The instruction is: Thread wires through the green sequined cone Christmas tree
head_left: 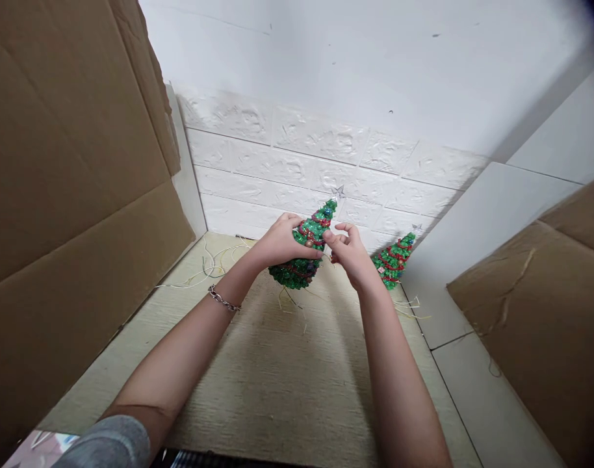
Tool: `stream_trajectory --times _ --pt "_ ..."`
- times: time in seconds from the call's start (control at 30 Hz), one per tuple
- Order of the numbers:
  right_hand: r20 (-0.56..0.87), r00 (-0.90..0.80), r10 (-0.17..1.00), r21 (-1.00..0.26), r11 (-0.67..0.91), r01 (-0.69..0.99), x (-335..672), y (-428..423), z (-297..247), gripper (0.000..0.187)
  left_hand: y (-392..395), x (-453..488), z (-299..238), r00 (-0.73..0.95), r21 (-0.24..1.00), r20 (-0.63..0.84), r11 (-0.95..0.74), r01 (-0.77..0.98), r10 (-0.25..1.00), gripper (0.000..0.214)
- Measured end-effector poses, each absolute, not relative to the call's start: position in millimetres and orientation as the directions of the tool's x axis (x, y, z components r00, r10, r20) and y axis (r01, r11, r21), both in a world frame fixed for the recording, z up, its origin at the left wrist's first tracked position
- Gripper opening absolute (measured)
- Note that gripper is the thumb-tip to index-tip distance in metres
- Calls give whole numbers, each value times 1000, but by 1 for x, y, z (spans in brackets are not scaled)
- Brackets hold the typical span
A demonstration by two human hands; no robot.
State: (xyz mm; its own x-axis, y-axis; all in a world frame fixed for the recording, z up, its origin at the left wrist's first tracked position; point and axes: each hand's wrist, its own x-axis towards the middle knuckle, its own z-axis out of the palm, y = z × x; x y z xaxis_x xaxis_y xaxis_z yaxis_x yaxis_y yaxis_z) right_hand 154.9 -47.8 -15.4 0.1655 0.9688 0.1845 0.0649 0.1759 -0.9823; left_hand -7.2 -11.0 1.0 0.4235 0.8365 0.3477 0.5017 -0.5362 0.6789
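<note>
A small green beaded Christmas tree [307, 233] with red garland and a clear star [338, 192] on its tip leans to the right above the table. My left hand [286, 242] is wrapped round its middle from the left, thumb across the front. At the tree's right side is my right hand [349, 252], thumb and forefinger pinched close against the branches; whatever is between those fingertips is too small to make out. Thin loose strands hang below the tree's base.
A second beaded tree [395, 261] stands at the right by the wall. Loose wires [214, 263] lie at the back left. Cardboard [82, 162] rises on the left, with more cardboard [545, 312] on the right. White brick-patterned wall [248, 169] closes the back.
</note>
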Motion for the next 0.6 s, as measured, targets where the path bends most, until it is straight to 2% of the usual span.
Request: stream_trajectory --times 0.1,0.17,0.27,0.37,0.53,0.6 --pt "244 205 948 -970 236 64 158 -50 -11 67 -14 -5 2 474 674 325 -552 490 818 60" --pt "292 165 942 -956 285 63 158 -52 -8 61 -17 -3 3 522 668 306 -570 478 796 60" --pt "344 96 934 -938 339 68 156 -56 -3 49 -21 2 2 581 682 280 -584 440 764 53" --pt "357 101 929 -933 349 86 158 -59 0 46 -21 2 3 621 714 258 -579 393 740 46" --pt "381 19 925 -924 380 39 169 -61 -1 42 -20 -9 11 757 854 226 -498 149 613 45" --pt "365 -10 931 -931 365 -24 172 -62 -1 39 -21 -14 15 754 888 226 -449 101 617 47"
